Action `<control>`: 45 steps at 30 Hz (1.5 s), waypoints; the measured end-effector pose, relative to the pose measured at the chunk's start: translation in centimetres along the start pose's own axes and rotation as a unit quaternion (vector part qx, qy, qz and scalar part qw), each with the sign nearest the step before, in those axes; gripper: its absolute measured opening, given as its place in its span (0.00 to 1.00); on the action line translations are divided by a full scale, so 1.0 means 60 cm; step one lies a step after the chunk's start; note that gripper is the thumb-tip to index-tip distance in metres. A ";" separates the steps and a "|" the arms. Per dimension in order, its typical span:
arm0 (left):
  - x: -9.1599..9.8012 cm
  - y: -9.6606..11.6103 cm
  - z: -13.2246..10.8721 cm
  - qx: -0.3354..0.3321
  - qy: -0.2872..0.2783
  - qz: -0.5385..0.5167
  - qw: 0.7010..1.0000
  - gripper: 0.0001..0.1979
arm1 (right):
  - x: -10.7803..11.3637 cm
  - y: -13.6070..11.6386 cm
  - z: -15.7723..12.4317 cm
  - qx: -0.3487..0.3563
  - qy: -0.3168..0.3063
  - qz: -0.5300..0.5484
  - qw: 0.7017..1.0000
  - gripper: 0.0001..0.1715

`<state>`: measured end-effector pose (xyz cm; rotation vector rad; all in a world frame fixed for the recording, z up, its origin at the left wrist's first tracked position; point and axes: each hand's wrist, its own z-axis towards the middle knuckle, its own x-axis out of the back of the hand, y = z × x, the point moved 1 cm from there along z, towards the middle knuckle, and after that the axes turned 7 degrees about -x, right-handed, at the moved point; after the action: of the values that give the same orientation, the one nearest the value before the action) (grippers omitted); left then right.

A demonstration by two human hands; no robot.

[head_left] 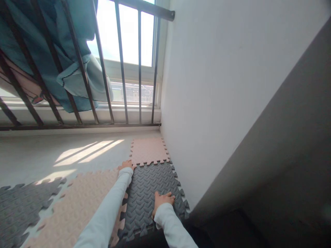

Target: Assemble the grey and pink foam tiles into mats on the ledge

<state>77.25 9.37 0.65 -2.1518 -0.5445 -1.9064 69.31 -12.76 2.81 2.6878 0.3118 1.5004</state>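
My left hand (126,164) reaches forward to the near left corner of a small pink foam tile (149,151), where it meets a dark grey foam tile (147,182). Its fingers are small in view, and whether they grip an edge cannot be made out. Flat on the grey tile, near its right side, rests my right hand (163,201) with its fingers apart. A larger pink tile (85,203) lies left of the grey one, partly under my left sleeve. The grey tile's far edge runs along the small pink tile's toothed near edge.
Another dark grey tile (26,210) lies at the far left. A white wall (219,79) rises close on the right. Dark railings (121,62) stand ahead, before a window and hanging blue cloth (54,44). Sunlight stripes the floor (28,148).
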 end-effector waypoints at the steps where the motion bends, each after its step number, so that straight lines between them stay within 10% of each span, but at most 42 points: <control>1: 0.000 -0.002 0.003 0.001 -0.004 -0.001 1.000 0.19 | 0.000 0.000 0.000 0.001 -0.002 0.002 1.000 0.49; 18: -0.071 0.023 -0.031 -0.121 -0.004 0.019 0.992 0.30 | 0.002 -0.002 -0.002 -0.007 0.001 -0.006 1.000 0.55; 45: -0.046 0.067 -0.034 -0.156 -0.069 0.033 0.985 0.30 | 0.016 -0.006 -0.003 -0.019 -0.020 0.026 0.999 0.33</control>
<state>76.79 4.55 -1.44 -2.4737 -0.2013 -1.9237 69.58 -12.23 3.67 2.7132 0.2113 1.4489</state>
